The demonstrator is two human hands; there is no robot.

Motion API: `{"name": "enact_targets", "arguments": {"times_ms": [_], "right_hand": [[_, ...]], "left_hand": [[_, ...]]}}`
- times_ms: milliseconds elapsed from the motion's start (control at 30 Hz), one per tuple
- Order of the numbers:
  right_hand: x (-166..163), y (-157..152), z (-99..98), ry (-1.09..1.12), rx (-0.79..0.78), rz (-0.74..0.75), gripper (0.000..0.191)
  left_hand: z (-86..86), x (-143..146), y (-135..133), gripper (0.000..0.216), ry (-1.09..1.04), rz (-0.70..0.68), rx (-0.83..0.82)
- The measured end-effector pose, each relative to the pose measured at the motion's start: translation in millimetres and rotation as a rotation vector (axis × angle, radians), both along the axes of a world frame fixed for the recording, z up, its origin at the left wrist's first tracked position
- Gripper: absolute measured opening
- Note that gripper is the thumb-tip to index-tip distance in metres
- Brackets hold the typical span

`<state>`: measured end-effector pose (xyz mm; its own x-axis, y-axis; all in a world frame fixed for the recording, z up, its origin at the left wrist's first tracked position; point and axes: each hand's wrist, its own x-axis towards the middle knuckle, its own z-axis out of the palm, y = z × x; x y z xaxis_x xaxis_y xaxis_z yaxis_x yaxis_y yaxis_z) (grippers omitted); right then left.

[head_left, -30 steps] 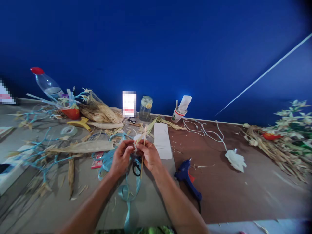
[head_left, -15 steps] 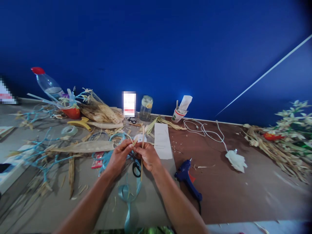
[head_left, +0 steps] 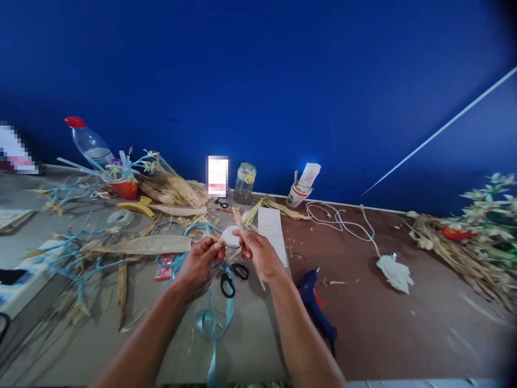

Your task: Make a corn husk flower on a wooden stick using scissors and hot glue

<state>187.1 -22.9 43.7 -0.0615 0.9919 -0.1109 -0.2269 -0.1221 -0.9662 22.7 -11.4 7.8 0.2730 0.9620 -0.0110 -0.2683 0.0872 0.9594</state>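
Note:
My left hand (head_left: 201,260) is closed in a pinch on a small pale piece of dried husk (head_left: 221,241), its shape partly hidden by the fingers. Just to the right, my right hand (head_left: 262,254) grips a thin tan stick (head_left: 259,279), which slants from above the fingers down past the palm. A gap separates the two hands. Between and behind them lies a white round spool (head_left: 231,237). Below the hands are the black handles of a pair of scissors (head_left: 228,285), resting by a light-blue ribbon (head_left: 207,322) that curls toward the table's front edge.
A blue glue gun (head_left: 315,304) lies right of my forearm. White paper (head_left: 271,229), a glass jar (head_left: 244,184) and a cup (head_left: 299,195) stand or lie behind. Dried husks (head_left: 145,244) and blue-stemmed flowers (head_left: 83,275) cover the left; a crumpled tissue (head_left: 395,272) is right.
My hands have moved apart, the right one going rightward with the stick, which now tilts instead of standing nearly upright. More of the scissors' handles shows. The view has shifted slightly.

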Motion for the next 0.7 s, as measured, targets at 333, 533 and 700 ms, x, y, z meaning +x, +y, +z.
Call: {"name": "enact_targets", "arguments": {"times_ms": [333, 533, 700], "right_hand": [[-3.8, -7.8, 7.5, -0.560, 0.278, 0.062, 0.017], [-10.8, -11.7, 12.6, -0.745, 0.357, 0.113, 0.032], [-13.0, -10.6, 12.1, -0.849, 0.321, 0.046, 0.041]], "left_hand": [[1.1, -2.6, 5.2, 0.034, 0.078, 0.017, 0.079], [3.0, -5.6, 8.3, 0.036, 0.234, -0.005, 0.167], [6.8, -2.7, 5.0, 0.030, 0.327, 0.017, 0.156]]}}
